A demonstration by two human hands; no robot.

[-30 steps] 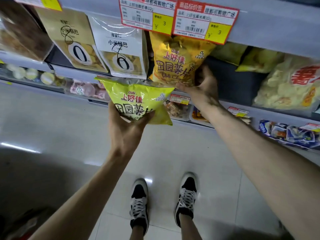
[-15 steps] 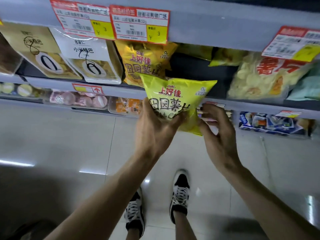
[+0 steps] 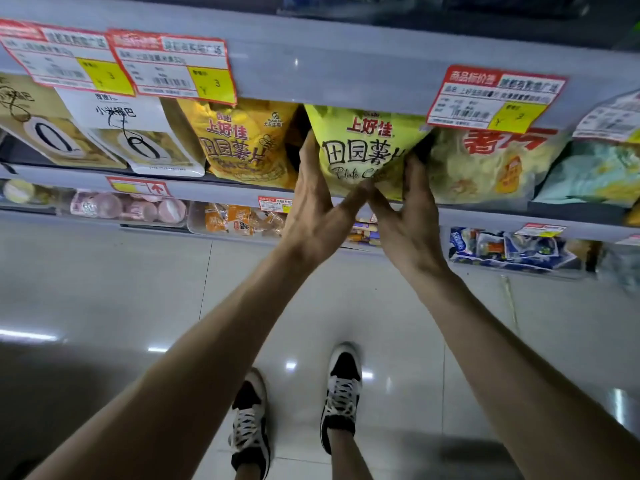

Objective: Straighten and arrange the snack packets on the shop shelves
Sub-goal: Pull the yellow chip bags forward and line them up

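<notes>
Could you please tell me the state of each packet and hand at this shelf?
Green packet: upright, in the shelf gap, held by both hands.
Left hand: grips the green packet's left side.
Right hand: grips its lower right corner.
Yellow packet: standing on the shelf, untouched.
White packet: standing, untouched.

Left hand (image 3: 313, 216), right hand (image 3: 410, 220), seemingly pinching.

Lime-green potato chip packet (image 3: 363, 150): red and black characters, upright, face out, top hidden behind upper shelf edge. Stands between orange-yellow chip packet (image 3: 242, 140), upright just left, and pale chip bag (image 3: 485, 164) just right. Gripped at lower sides by left hand (image 3: 318, 209) and right hand (image 3: 408, 220).
</notes>
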